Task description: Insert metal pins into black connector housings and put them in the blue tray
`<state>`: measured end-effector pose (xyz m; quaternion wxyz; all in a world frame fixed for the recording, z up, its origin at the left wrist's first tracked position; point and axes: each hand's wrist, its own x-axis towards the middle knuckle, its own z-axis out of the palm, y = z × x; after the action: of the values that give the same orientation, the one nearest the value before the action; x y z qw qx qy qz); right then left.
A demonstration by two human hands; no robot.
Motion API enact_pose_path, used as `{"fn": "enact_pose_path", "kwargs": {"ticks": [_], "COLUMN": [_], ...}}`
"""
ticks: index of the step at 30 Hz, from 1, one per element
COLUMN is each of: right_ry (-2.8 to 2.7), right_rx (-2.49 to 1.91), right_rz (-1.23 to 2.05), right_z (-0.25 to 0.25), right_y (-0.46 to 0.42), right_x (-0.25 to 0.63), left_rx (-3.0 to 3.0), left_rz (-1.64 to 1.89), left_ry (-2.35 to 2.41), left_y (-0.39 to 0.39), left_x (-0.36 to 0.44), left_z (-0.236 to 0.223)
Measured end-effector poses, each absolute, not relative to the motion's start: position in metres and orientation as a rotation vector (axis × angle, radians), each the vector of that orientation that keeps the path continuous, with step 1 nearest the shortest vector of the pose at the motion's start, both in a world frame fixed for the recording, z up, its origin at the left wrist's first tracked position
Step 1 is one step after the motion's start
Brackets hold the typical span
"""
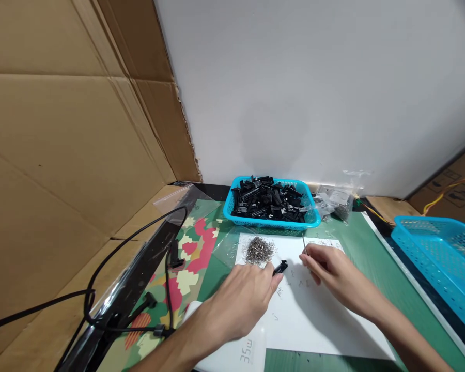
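Note:
My left hand (242, 299) rests on the white sheet (313, 320) and pinches a small black plastic part (280, 267) at its fingertips. My right hand (331, 276) lies just to the right, fingers closed on a thin metal pin (304, 243) that points up and away. A heap of small metal springs or clips (259, 249) sits on the sheet just beyond my left hand. Behind it stands a blue basket (271, 221) full of black plastic parts (269, 199).
A second blue basket (442, 258) stands at the right edge. A clear bag of metal bits (335, 202) lies beside the first basket. Black cables (139, 268) loop at the left over a patterned mat (194, 253). Cardboard walls (70, 144) rise on the left.

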<state>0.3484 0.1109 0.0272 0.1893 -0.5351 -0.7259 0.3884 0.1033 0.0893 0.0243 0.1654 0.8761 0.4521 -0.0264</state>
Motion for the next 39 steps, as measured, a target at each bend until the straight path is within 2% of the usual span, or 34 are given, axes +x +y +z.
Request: {"fn": "enact_pose_path", "kwargs": {"ticks": [12, 28, 39], "right_ry": [-1.721, -1.821, -1.850], "right_rx": [-1.410, -1.447, -1.446], "right_rz": [1.102, 0.934, 0.837], "right_z": [-0.005, -0.016, -0.019], "right_y": [0.124, 0.111, 0.110], "right_x": [0.319, 0.317, 0.318], "left_rx": [2.541, 2.466, 2.495], "left_rz": [-0.125, -0.252, -0.143], "left_ry": [1.127, 1.134, 1.141], "left_y": [0.094, 0.094, 0.095], "left_x": [0.103, 0.110, 0.109], "left_z": [0.034, 0.039, 0.035]}}
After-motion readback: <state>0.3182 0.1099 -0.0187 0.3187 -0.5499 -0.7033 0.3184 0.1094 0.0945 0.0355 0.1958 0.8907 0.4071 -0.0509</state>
